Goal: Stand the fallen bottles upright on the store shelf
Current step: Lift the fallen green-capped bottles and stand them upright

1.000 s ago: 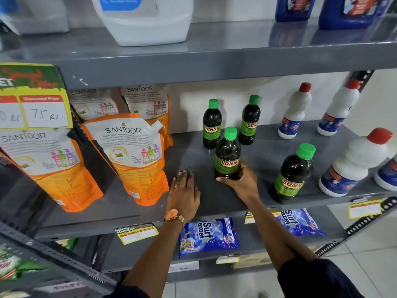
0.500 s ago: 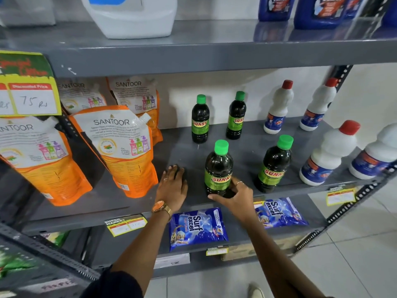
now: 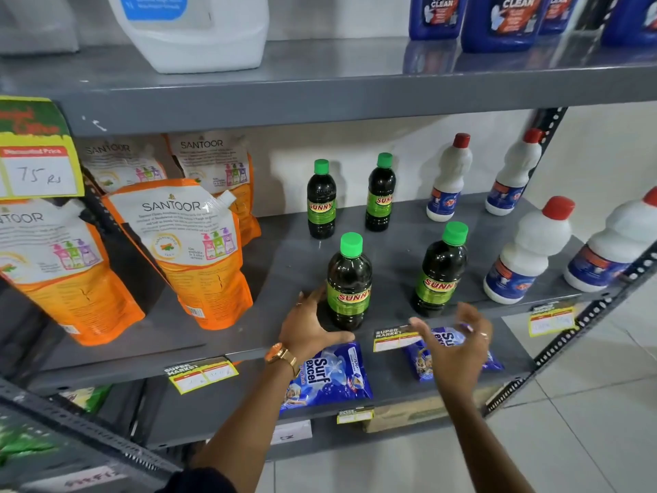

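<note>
Several dark Sunny bottles with green caps stand upright on the grey middle shelf [image 3: 391, 250]. The nearest one [image 3: 349, 282] is at the front edge, another [image 3: 441, 272] to its right, two more [image 3: 321, 201] [image 3: 381, 193] at the back. My left hand [image 3: 309, 329] rests beside the base of the nearest bottle, fingers spread, touching or almost touching it. My right hand [image 3: 458, 346] hovers open in front of the shelf edge, holding nothing.
Orange Santoor pouches [image 3: 192, 250] lean on the left of the shelf. White bottles with red caps [image 3: 526, 254] stand on the right. Blue Surf Excel packets [image 3: 327, 378] lie on the shelf below. A white jug [image 3: 199, 30] and blue bottles sit above.
My right hand has let go of the nearest bottle and drawn back off the shelf. My left hand has slid right to the bottle's base. The bottle stays upright.
</note>
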### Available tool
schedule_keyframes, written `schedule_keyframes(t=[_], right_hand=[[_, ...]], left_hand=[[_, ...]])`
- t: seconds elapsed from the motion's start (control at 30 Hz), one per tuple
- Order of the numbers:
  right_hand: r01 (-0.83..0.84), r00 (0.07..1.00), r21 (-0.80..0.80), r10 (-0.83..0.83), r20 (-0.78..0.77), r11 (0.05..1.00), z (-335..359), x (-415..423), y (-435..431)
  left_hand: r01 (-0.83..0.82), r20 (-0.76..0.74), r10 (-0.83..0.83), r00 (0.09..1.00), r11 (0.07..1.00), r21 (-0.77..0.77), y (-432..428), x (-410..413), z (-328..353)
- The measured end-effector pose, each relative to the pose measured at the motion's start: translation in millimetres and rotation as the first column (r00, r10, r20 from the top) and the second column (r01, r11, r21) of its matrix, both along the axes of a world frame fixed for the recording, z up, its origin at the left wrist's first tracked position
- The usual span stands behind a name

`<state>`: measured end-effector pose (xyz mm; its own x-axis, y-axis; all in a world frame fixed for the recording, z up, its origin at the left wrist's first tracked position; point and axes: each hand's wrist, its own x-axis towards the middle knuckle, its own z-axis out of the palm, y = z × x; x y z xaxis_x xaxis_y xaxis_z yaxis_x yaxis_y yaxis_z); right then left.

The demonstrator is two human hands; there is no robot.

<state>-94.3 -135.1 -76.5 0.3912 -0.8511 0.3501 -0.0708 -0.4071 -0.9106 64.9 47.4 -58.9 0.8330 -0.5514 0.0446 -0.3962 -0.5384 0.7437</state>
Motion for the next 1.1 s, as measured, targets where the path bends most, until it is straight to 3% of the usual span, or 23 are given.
schedule_keyframes(t=[0.07,0.13,0.23,0.43,0.7,0.83,0.97,1.03,1.1], right_hand=[[-0.04,0.995,0.033,0.043,-0.095,0.999,3.1,-4.2,-32.2],[-0.181,0.957,0.04,0.185,-0.223,0.983,7.1,-1.9,-59.1],[-0.349,0.886,0.08,0.356,-0.298,0.934,4.8,6.1,-75.8],[-0.293,0.881,0.103,0.31,-0.356,0.951,-10.7,13.7,-80.3],[-0.396,0.837,0.076,0.393,-0.381,0.915,-12.0,15.7,-88.5],[-0.457,0.836,0.079,0.458,-0.303,0.886,-7.3,4.1,-88.2],[-0.226,0.974,0.021,0.226,0.007,0.974,-2.5,-36.1,-107.5],[-0.078,0.988,0.004,0.077,0.13,0.997,-0.1,-50.5,-133.1],[-0.059,0.997,-0.014,0.06,0.054,0.998,3.8,-51.9,-163.8]], left_hand=[[-0.012,0.016,0.013,1.0,1.0,-0.023,0.6,1.0,-3.1],[-0.018,0.026,0.018,0.999,0.999,-0.027,0.4,1.4,-5.5],[-0.04,0.051,0.042,0.998,0.998,-0.041,-1.2,0.5,-6.0],[-0.027,0.027,0.029,0.999,0.997,-0.079,2.0,-2.6,-0.7],[-0.072,0.039,0.074,0.996,0.996,-0.059,2.1,-6.9,-1.5],[-0.223,0.055,0.232,0.971,0.966,-0.128,-3.8,-34.0,0.4],[-0.434,0.145,0.499,0.854,0.838,-0.33,-25.9,-106.9,-15.0],[-0.348,0.117,0.402,0.908,0.88,-0.322,-55.5,-137.3,-16.7],[-0.235,0.097,0.274,0.957,0.926,-0.296,-90.2,-141.9,-12.7]])
